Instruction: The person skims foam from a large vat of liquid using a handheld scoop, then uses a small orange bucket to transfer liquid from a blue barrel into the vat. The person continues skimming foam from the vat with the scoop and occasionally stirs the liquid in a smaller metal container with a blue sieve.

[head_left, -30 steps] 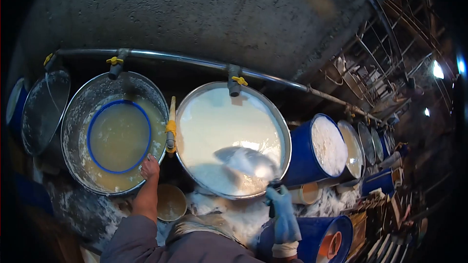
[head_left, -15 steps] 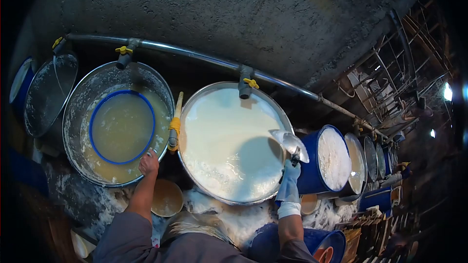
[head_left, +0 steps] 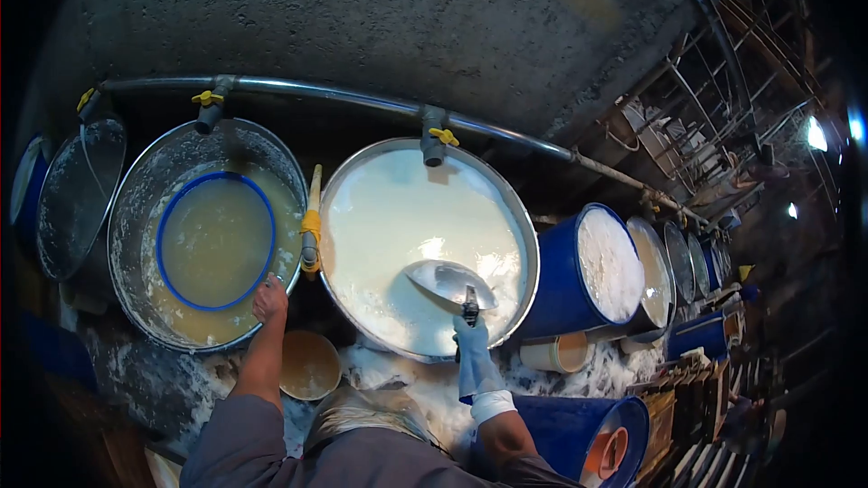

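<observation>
My bare left hand (head_left: 270,298) is closed on the rim of the left metal vat (head_left: 116,253), beside a blue-rimmed round sieve (head_left: 161,248) that sits in cloudy yellowish liquid. My right hand (head_left: 471,336), in a pale blue glove, grips the black handle of a large metal scoop (head_left: 452,283). The scoop is over the near right part of the right vat (head_left: 535,262), low at the milky white liquid. Whether its edge touches the liquid I cannot tell.
A metal pipe (head_left: 344,95) with yellow-handled valves runs behind the vats. A wrapped stick (head_left: 311,226) stands between them. At right is a blue barrel (head_left: 561,280) of white material; nearer are a brown-filled bucket (head_left: 309,366) and another blue barrel (head_left: 542,425).
My right hand and the scoop have moved left and inward, from the right vat's right rim to over its liquid. My left hand stays at the left vat's rim. The view has shifted slightly.
</observation>
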`<state>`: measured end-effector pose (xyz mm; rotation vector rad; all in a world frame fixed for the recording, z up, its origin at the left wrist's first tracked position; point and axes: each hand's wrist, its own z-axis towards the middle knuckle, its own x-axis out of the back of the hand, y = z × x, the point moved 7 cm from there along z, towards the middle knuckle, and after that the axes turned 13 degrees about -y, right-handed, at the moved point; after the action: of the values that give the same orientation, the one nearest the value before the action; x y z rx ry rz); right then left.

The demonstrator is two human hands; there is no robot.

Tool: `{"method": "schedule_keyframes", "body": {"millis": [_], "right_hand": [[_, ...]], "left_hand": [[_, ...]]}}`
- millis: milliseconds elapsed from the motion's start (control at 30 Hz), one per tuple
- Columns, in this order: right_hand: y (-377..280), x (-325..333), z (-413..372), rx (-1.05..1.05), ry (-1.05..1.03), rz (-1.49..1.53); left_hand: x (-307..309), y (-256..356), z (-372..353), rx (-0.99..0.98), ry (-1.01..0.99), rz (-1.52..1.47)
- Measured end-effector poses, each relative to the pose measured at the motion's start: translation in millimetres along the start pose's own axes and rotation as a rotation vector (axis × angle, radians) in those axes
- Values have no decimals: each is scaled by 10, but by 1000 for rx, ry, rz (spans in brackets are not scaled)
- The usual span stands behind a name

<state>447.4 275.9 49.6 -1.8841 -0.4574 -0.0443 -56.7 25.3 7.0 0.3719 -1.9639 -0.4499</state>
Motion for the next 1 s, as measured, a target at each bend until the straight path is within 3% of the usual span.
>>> {"method": "schedule_keyframes", "body": {"millis": [400, 733, 867, 1000], "right_hand": [[61, -480, -822, -69, -193, -34], [-195, -369, -1380, -312, -387, 184], [-712, 31, -1396, -302, -350, 159], [-1670, 449, -1294, -160, -143, 104]], "left_hand": [[-72, -120, 102, -33, -61, -63], [-69, -124, 108, -36, -125, -80], [-45, -120, 92, -41, -108, -85], [-23, -88, 63, -34, -91, -70]]}}
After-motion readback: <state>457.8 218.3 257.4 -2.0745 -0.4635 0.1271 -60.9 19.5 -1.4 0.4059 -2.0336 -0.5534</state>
